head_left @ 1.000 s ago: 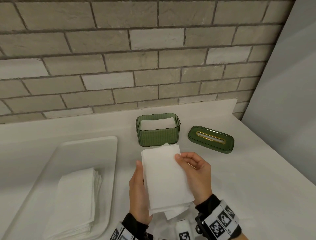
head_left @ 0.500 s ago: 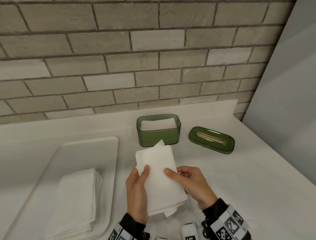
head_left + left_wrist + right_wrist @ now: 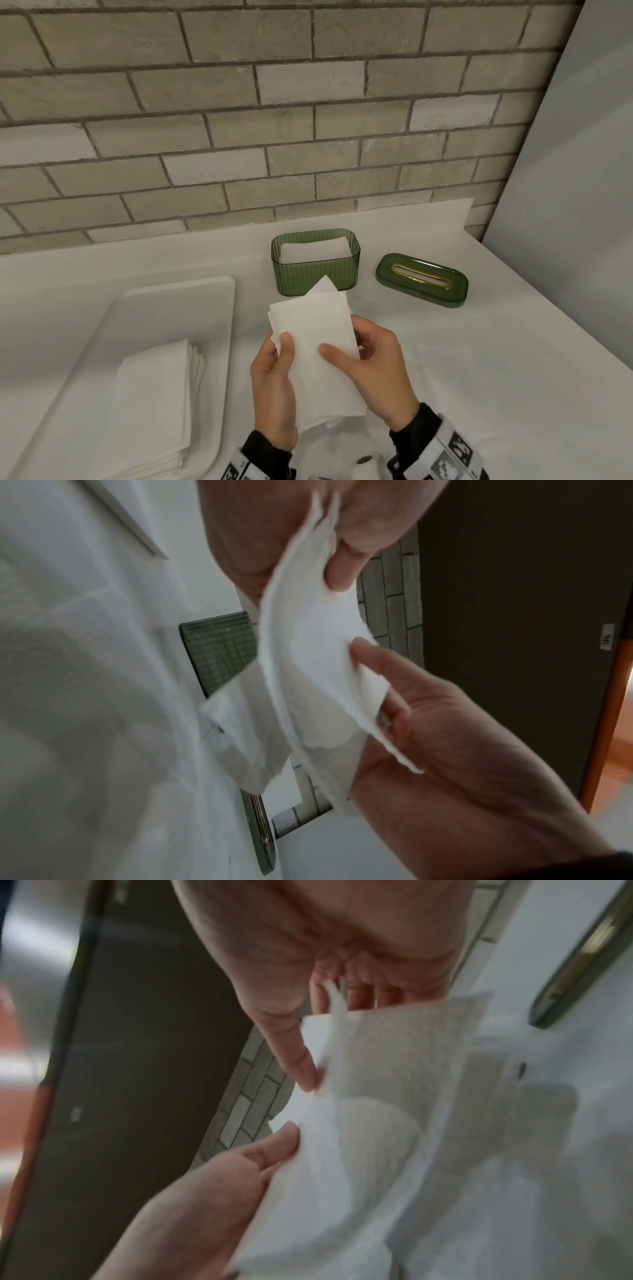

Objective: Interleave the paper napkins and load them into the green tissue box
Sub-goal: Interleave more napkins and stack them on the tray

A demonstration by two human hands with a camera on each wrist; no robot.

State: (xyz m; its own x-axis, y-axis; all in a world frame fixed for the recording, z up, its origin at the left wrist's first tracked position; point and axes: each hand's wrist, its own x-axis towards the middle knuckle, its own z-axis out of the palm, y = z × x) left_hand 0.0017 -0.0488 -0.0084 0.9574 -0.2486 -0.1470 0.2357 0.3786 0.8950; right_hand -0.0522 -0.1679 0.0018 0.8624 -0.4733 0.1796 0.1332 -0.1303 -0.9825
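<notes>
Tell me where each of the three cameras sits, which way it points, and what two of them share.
Head: worn high, facing down at the counter; both hands hold napkins before the green box.
Left wrist: looks along the left hand at the napkins; the right hand shows too.
Right wrist: looks along the right hand; blurred.
Shared: all show the napkins; the head and left wrist views show the box.

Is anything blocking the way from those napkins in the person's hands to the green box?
Nothing visible does. The folded white paper napkins are held just in front of the open ribbed green tissue box; its green slotted lid lies off to the right on the white counter.
</notes>
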